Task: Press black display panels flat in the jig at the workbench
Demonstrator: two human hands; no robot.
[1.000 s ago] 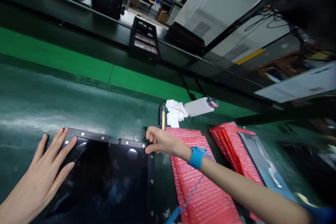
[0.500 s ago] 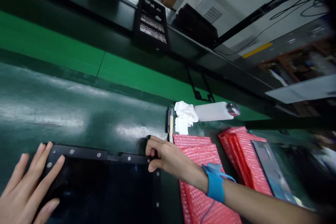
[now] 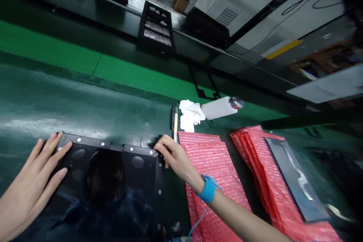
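A flat, glossy black screen panel (image 3: 104, 193) lies on the green bench, with round silvery dots along its dark frame and reflections across its face. My left hand (image 3: 36, 181) rests on its far left corner, fingers stretched out and spread. At the far right corner is my right hand (image 3: 172, 155), its fingers bent and pressed together against the frame. Whatever is between those fingertips is hidden or too small to make out. A blue wrist strap (image 3: 208, 190) with a cord circles my right wrist.
Pink bubble-wrap bags (image 3: 210, 166) lie right of the panel. More red bags (image 3: 261, 159) carry a grey flat panel (image 3: 296, 177). Beyond my right hand are a yellow-handled knife (image 3: 176, 123), crumpled white tissue (image 3: 190, 113) and a white bottle (image 3: 219, 108). A black tray (image 3: 155, 26) stands farther back.
The view has shifted, so the bench things sit slightly higher and more to the left. My right hand's fingertips have come down onto the panel's corner. My left hand stays on its corner.
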